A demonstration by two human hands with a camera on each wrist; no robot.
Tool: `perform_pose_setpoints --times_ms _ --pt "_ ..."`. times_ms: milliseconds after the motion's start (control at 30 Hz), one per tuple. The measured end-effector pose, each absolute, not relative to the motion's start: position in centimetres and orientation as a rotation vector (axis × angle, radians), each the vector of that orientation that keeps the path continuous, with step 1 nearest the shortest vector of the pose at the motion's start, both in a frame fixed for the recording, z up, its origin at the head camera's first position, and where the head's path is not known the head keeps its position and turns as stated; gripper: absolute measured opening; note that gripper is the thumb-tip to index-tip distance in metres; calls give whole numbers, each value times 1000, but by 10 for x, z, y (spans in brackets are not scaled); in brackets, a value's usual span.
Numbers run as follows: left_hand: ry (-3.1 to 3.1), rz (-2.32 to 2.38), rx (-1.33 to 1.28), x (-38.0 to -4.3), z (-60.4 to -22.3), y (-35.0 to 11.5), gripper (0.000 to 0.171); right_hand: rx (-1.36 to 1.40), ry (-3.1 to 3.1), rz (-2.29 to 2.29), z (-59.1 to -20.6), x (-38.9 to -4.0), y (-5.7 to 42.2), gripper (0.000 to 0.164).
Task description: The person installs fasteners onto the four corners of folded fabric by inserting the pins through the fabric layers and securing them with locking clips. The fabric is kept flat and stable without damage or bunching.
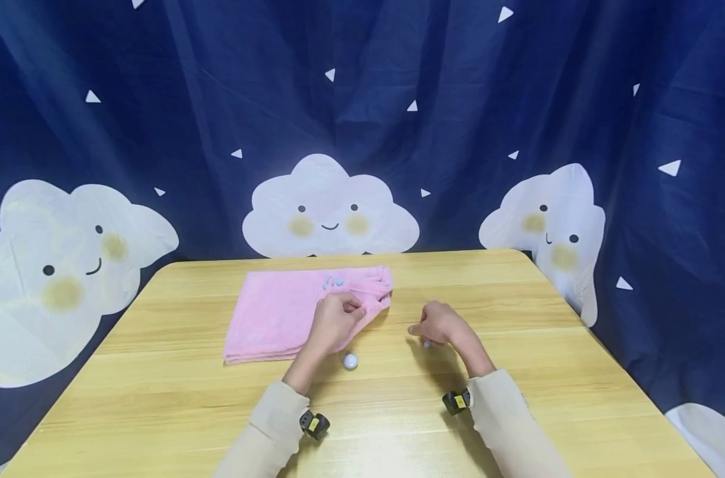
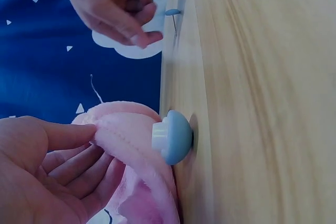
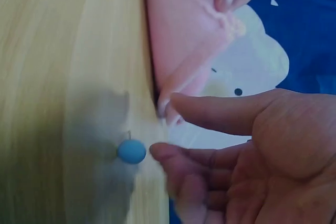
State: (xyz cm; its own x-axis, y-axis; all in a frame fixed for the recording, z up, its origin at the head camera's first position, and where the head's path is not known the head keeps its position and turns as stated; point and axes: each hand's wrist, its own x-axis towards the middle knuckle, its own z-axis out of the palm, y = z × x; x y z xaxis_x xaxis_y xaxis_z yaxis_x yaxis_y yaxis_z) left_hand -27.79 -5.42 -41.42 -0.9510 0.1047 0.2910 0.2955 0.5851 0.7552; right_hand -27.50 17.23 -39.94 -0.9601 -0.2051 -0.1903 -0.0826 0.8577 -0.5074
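Observation:
A folded pink plush cloth (image 1: 279, 309) lies at the back left of the table. My left hand (image 1: 337, 317) pinches the edge of its gathered right part (image 2: 126, 129) between thumb and fingers. Close beside the cloth sits a round pale-blue cap (image 2: 179, 137) with a white base (image 2: 158, 136). To the right, my right hand (image 1: 441, 323) hovers low over the table, its thumb and forefinger apart and nothing between them. Just by its fingertips is a pin with a round blue head (image 3: 131, 151) and a thin metal shaft, resting on the wood.
Small blue pieces (image 1: 332, 282) sit on the cloth near its back right part. The wooden table (image 1: 159, 411) has rounded far corners. Behind it hangs a dark blue curtain (image 1: 362, 133) printed with smiling clouds and white triangles.

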Motion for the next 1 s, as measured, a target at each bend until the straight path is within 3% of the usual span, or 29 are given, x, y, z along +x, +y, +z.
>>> perform_pose_setpoints --times_ms 367,667,1000 --pt "-2588 -1301 -316 -278 -414 -55 4 -158 2745 -624 -408 -274 172 20" --pt "-2593 -1317 -336 -279 -414 -55 6 -271 2811 -601 -408 -272 170 13" --pt "-2586 -1301 -386 -276 -411 -55 5 -393 2753 -1086 -405 -276 158 8"
